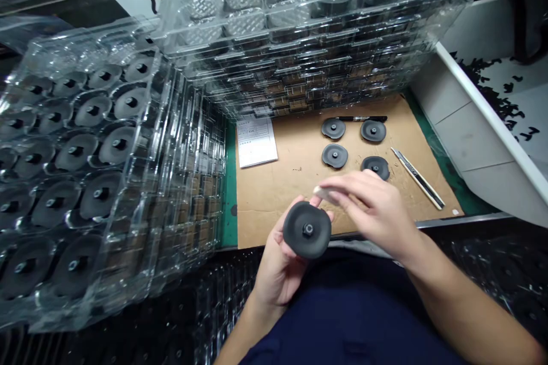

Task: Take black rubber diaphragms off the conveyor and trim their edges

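A round dark grey disc-shaped part (307, 230) with a raised centre stud lies in my left hand (282, 262), gripped at its rim with the stud facing up. Just above its upper right edge, my right hand (372, 205) pinches a small pale piece (324, 193) between thumb and fingers; its kind I cannot make out. Beyond my hands, several like discs rest on the cardboard sheet (291, 182): one disc (334, 155) at mid-board, and another disc (375, 167) partly behind my right hand.
Tall stacks of clear plastic trays stand at the left (171, 182) and back (278, 51), holding similar discs. A utility knife (418, 178), a black pen (362, 118) and a paper slip (257, 142) lie on the cardboard. At right, a white bin (492, 108) contains small black scraps.
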`<state>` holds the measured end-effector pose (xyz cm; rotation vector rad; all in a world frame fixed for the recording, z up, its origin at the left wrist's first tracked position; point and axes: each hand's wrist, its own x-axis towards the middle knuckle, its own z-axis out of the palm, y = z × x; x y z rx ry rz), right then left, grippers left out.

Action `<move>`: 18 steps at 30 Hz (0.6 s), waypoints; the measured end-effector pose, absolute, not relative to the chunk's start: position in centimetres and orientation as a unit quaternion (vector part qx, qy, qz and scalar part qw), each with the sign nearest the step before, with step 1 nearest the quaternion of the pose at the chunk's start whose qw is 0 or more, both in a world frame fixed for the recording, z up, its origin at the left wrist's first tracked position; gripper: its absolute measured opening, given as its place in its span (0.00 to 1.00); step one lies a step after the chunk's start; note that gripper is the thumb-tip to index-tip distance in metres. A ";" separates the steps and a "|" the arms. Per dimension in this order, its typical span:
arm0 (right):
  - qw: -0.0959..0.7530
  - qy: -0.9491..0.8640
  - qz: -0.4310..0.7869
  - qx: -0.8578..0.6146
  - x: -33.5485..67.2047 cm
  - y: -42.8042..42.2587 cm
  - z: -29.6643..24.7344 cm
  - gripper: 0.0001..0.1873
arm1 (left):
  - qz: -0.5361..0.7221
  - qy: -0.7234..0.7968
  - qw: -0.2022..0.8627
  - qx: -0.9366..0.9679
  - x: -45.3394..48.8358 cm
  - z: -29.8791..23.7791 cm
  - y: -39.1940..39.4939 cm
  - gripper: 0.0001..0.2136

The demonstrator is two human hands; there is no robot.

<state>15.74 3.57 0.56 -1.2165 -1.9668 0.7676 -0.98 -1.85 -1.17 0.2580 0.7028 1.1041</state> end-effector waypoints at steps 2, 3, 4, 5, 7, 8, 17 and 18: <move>0.319 -0.702 0.345 -0.535 16.7 3.0 -1.8 0.12 | 0.516 0.321 0.783 0.130 -1.4 -1.0 -1.9 0.27; 0.302 -0.684 0.367 -0.553 17.0 2.5 -3.2 0.12 | 0.517 0.322 0.782 0.133 -1.6 -1.0 -2.0 0.27; 0.284 -0.675 0.387 -0.560 17.2 1.9 -4.6 0.13 | 0.516 0.324 0.781 0.134 -1.8 -1.1 -2.0 0.27; 0.267 -0.673 0.400 -0.562 17.2 1.2 -6.0 0.13 | 0.514 0.327 0.781 0.135 -1.9 -1.2 -2.1 0.27; 0.247 -0.679 0.411 -0.555 17.1 0.3 -7.8 0.12 | 0.509 0.332 0.783 0.132 -2.0 -1.4 -2.2 0.26; 0.245 -0.679 0.414 -0.555 17.0 0.1 -8.2 0.11 | 0.507 0.333 0.784 0.131 -2.0 -1.5 -2.2 0.25; 0.410 -0.721 0.268 -0.490 14.6 1.4 2.7 0.16 | 0.510 0.352 0.775 0.124 -1.4 -1.5 -2.0 0.27; 0.407 -0.752 0.258 -0.449 14.0 1.1 3.4 0.16 | 0.509 0.359 0.772 0.126 -1.4 -1.4 -1.9 0.26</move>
